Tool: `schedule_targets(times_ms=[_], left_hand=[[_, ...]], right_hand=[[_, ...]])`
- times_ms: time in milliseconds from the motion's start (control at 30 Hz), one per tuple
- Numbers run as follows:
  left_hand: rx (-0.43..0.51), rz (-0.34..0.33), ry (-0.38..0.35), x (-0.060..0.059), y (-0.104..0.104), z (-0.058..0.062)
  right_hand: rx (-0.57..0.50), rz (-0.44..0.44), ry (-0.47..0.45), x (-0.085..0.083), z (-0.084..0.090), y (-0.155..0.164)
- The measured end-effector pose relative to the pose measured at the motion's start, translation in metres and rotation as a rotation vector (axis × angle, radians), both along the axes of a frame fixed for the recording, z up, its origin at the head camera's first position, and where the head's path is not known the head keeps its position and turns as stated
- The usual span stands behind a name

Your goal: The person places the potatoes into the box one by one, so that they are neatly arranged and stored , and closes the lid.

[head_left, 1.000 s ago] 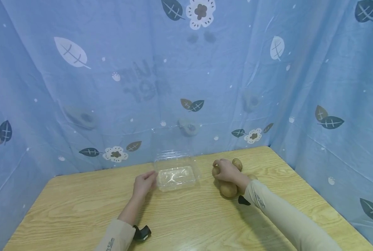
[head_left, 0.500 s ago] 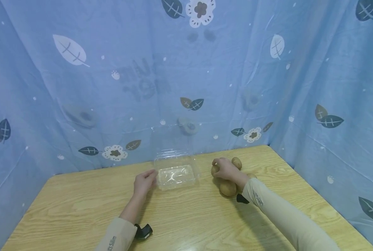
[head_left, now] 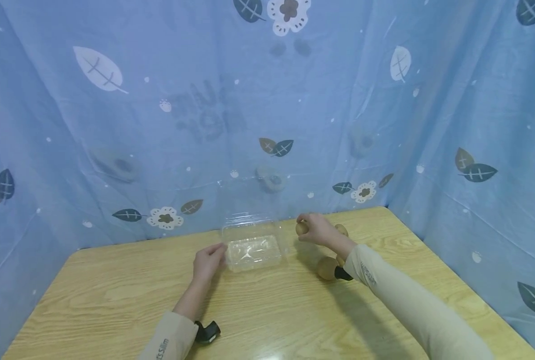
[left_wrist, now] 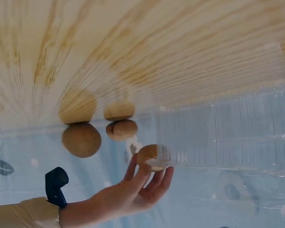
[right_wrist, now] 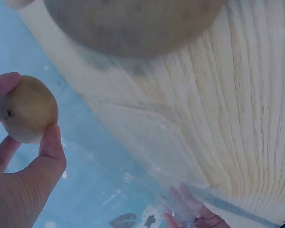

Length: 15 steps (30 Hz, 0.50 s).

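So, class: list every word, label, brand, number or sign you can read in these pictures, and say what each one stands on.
"Slim": small grey print on the beige left sleeve cuff; the letters before it are too small to read.
Small grey print on the beige right sleeve: too blurred to read.
Large dark letters showing through the blue patterned curtain: reversed and faint, not readable.
Clear plastic clamshell box, brown potatoes, wooden table: no text.

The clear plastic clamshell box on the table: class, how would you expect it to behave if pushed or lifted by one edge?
The clear plastic box looks thin-walled and holds nothing, so it is probably light and would slide easily on the smooth wooden table. Its open lid stands upright, so it may tip backward. The left hand resting at its edge probably steadies it.
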<state>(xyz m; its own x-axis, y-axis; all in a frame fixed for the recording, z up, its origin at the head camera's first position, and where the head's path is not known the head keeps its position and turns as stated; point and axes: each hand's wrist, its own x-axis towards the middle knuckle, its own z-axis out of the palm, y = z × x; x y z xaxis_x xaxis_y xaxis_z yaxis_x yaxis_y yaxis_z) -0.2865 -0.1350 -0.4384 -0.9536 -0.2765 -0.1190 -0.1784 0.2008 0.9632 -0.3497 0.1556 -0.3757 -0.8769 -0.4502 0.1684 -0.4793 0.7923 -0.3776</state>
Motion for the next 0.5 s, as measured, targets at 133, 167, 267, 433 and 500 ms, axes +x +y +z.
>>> schedule_targets(times_ms=[133,167,267,433,500], left_hand=[[0.012,0.006,-0.003,0.001,-0.001,0.0],[0.014,0.005,-0.004,0.001,-0.001,0.0],[0.012,0.01,-0.005,0.001,-0.001,0.0],[0.018,0.016,0.007,0.0,-0.001,-0.001],[0.021,0.014,0.014,-0.001,0.0,-0.001]], right_hand=[[0.008,0.008,0.001,0.0,0.005,-0.01],[0.012,0.009,0.0,0.0,0.006,-0.013],[0.014,0.017,0.006,0.001,0.01,-0.021],[0.012,0.03,0.003,0.002,0.017,-0.036],[0.016,0.037,0.006,0.002,0.019,-0.041]])
